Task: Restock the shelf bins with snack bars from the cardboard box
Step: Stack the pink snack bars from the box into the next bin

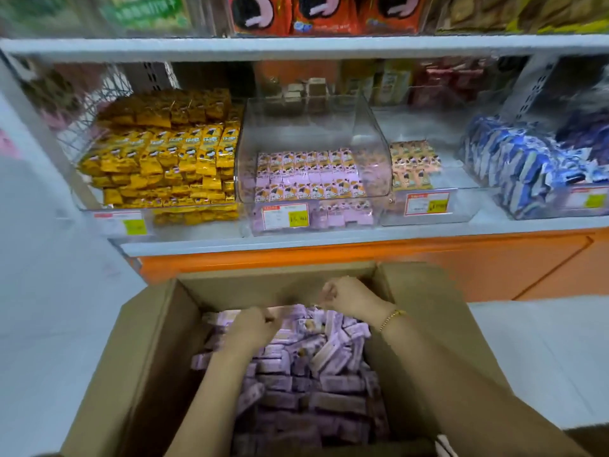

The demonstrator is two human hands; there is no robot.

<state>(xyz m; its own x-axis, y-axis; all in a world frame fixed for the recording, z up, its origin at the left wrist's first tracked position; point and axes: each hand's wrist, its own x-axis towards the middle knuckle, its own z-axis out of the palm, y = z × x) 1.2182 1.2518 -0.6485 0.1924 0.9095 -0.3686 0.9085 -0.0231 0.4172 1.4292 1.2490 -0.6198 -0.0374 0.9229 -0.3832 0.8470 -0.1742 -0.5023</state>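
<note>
1. An open brown cardboard box sits low in the head view at 6 o'clock. It is packed with purple-wrapped snack bars.
2. The left hand reaches into the far end of the pile with its fingers curled down among the bars. Motion blur hides whether they have closed round any.
3. The right hand, with a thin gold bracelet at its wrist, hangs just above the bars by the box's far wall. Its fingers are drawn into a loose curl, and I cannot tell whether they pinch a bar.
4. The clear curved plastic bin that holds matching purple bars stands on the white shelf, straight ahead at 12 o'clock. It looks roughly half full, beside a heaped stack of yellow packets at its 9 o'clock.
5. The bin lies at about 1 o'clock from the left hand and 11 o'clock from the right. The right hand is higher and farther forward, so it is likely the nearer of the two.
6. Most bars at the near end of the box lie with their long axes from 9 to 3. Those under the right hand tilt towards 1 o'clock.
7. The bars in the bin run from 12 to 6, so a handful would probably need a quarter turn on the way up.
</note>
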